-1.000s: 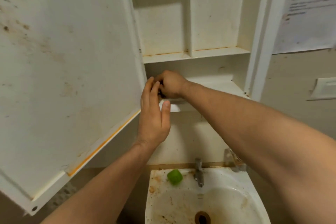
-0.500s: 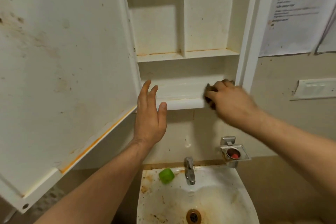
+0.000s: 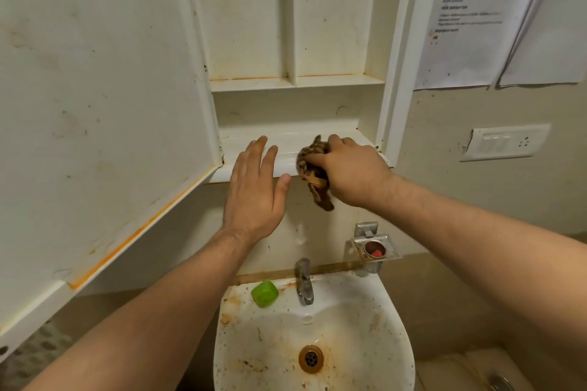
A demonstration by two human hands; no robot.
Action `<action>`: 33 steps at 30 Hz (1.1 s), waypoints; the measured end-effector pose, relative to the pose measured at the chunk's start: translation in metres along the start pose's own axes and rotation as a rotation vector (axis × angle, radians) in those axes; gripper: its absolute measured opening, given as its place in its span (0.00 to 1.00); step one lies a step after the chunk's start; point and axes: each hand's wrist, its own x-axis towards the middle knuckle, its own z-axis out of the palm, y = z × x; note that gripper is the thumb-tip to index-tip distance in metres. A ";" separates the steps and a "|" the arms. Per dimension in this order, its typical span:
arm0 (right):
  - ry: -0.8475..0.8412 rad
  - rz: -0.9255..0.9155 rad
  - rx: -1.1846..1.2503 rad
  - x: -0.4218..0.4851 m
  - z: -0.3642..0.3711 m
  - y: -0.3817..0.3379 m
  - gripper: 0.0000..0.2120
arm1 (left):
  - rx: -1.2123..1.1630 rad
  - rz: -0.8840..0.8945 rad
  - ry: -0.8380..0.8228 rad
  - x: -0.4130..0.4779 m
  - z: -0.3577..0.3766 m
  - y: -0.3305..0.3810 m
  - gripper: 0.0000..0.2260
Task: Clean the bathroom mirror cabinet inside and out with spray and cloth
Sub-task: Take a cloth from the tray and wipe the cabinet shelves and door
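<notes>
The white mirror cabinet hangs open on the wall, its stained door swung out to the left. My right hand grips a brown patterned cloth at the front edge of the bottom shelf, with a tail of cloth hanging below the edge. My left hand is raised flat with straight fingers just left of the cloth, its fingertips over the shelf's front lip. No spray bottle is in view.
Below is a rust-stained sink with a tap, a green soap bar on its rim and a metal wall holder. Paper sheets and a switch plate are on the right wall.
My right hand has swept the cloth along the bottom shelf from the left end to the right, then partway back toward the middle. My left hand stayed near the shelf's front lip.
</notes>
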 end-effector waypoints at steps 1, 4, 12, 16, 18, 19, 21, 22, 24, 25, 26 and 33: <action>-0.010 0.018 -0.009 -0.003 0.000 0.005 0.24 | -0.006 -0.004 0.001 0.000 0.000 0.000 0.28; -0.040 0.065 -0.022 -0.008 -0.002 0.016 0.22 | -0.006 -0.024 0.005 -0.003 0.000 -0.002 0.28; -0.134 0.309 -0.201 -0.030 -0.011 0.065 0.11 | -0.026 -0.072 -0.002 -0.010 0.000 -0.001 0.30; -0.126 0.368 -0.184 -0.017 -0.013 0.045 0.09 | -0.003 -0.052 -0.010 -0.010 -0.001 0.004 0.31; -0.113 0.401 -0.120 -0.010 -0.016 0.039 0.09 | -0.006 -0.053 0.002 -0.009 -0.002 0.005 0.30; -0.087 0.433 -0.050 -0.011 -0.016 0.040 0.10 | -0.010 -0.059 0.010 -0.010 -0.002 0.005 0.30; 0.030 0.491 0.115 -0.014 -0.016 0.040 0.09 | 0.012 -0.061 0.034 -0.005 -0.004 0.005 0.29; 0.098 0.490 0.186 -0.018 -0.013 0.039 0.08 | 0.035 -0.061 0.032 -0.004 -0.002 0.006 0.30; 0.264 0.464 0.295 -0.021 -0.009 0.034 0.11 | 0.084 -0.062 0.022 0.004 0.001 0.008 0.30; 0.347 0.457 0.346 -0.020 -0.007 0.032 0.12 | 0.097 -0.065 0.018 0.008 0.002 0.009 0.30; 0.422 0.456 0.395 -0.019 -0.007 0.030 0.14 | 0.101 -0.066 0.014 0.012 0.003 0.011 0.30; 0.510 0.491 0.606 0.010 -0.003 0.018 0.17 | 0.044 -0.017 0.024 0.030 0.009 0.013 0.29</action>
